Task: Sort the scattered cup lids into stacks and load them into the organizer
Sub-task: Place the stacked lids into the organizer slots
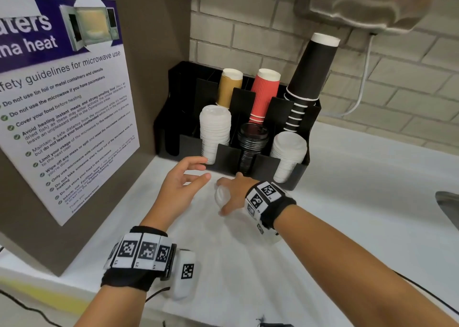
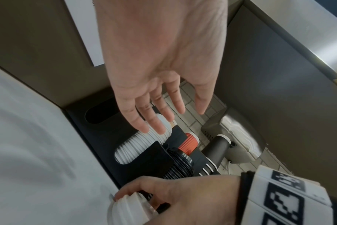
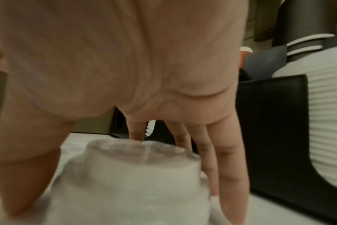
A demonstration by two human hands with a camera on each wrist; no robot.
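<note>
My right hand (image 1: 229,197) grips a small stack of white lids (image 1: 219,197) on the white counter, just in front of the black organizer (image 1: 228,155); the wrist views show the same white lids (image 2: 125,211) (image 3: 137,179) between thumb and fingers. My left hand (image 1: 188,177) hovers open to the left of it, fingers spread and holding nothing, its fingertips (image 2: 154,127) near the left white lid stack (image 1: 214,130). The organizer's front row also holds a black lid stack (image 1: 252,143) and a right white lid stack (image 1: 288,153).
Behind the lids stand tan cups (image 1: 229,86), red cups (image 1: 264,93) and tall black cups (image 1: 310,78). A brown panel with a microwave poster (image 1: 62,98) walls off the left. A sink edge (image 1: 447,202) lies at right, a wall dispenser (image 1: 360,4) overhead.
</note>
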